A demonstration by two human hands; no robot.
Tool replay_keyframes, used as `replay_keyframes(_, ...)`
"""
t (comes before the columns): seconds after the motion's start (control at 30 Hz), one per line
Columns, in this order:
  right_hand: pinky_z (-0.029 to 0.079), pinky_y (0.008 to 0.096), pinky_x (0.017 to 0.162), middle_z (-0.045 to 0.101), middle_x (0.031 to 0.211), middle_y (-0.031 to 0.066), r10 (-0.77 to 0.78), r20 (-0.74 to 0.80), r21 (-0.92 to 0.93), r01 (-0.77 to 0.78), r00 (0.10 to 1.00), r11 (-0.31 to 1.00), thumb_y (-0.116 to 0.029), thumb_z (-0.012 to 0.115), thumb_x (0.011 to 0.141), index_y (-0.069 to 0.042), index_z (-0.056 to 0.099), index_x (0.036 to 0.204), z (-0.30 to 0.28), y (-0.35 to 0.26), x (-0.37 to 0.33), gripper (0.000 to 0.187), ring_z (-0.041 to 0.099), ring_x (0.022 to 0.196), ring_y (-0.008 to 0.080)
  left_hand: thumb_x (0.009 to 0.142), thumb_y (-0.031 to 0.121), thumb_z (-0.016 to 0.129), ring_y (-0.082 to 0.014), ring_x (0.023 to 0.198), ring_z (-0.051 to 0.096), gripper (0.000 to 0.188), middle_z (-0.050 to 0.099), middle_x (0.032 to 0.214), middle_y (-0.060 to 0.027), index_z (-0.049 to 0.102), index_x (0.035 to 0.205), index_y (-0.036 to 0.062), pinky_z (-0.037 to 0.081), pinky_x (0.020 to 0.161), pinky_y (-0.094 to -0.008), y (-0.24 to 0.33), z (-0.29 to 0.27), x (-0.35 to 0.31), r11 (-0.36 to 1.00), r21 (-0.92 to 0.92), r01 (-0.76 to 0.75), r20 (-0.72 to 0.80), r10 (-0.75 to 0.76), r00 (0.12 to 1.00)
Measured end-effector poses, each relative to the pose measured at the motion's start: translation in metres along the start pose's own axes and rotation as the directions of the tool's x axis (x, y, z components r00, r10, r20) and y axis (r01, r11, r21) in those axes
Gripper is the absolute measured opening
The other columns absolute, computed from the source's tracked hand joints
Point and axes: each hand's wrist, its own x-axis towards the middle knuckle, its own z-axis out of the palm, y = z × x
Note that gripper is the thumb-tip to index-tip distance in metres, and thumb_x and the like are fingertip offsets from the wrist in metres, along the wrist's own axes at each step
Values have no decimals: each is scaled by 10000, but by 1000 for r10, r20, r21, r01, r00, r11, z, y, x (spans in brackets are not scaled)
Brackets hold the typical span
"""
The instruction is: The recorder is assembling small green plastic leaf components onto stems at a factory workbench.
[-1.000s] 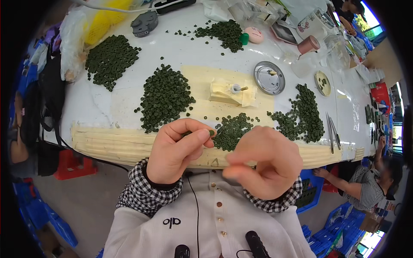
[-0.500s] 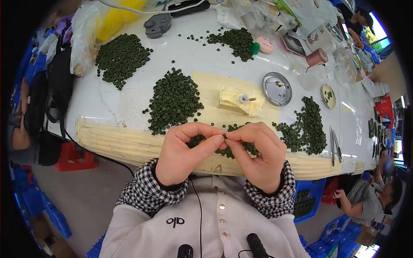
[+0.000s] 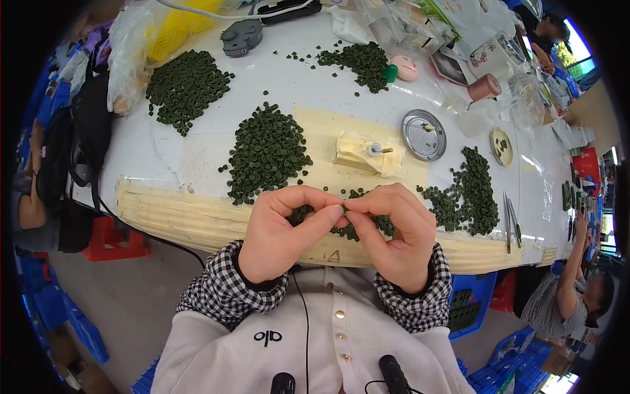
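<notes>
Several heaps of dark green rings (image 3: 268, 152) lie sorted across the white table (image 3: 328, 98), so much seems left, while above the near edge the left hand (image 3: 282, 233) and right hand (image 3: 392, 238) meet fingertip to fingertip, pinched on one small ring (image 3: 342, 211).

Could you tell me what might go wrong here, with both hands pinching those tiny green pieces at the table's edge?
The left hand and right hand meet fingertip to fingertip beyond the table's taped front edge; a dropped green piece would likely fall to the floor. The small pile of green rings just behind the fingers lies close to that edge, so a knuckle could sweep some off.
</notes>
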Motion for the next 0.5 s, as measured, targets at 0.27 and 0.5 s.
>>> replay_keyframes(0.27,514,236,626,622,801,100,119,18,145,-121,993,982,84,632,742,22,643,866,1,0,-2,139,626,706,151,845,43,617,-2,648,466,112,661,799,-20,652,923,-29,375,585,-158,-4,2,-1,998,47,-46,-30,47,998)
replay_keyframes(0.5,528,233,640,620,819,100,228,37,220,-231,973,948,73,625,746,34,634,865,2,1,-6,126,636,728,151,833,31,619,13,598,401,102,658,788,-2,651,910,-29,341,537,-151,-7,3,-2,995,75,-66,-33,69,997)
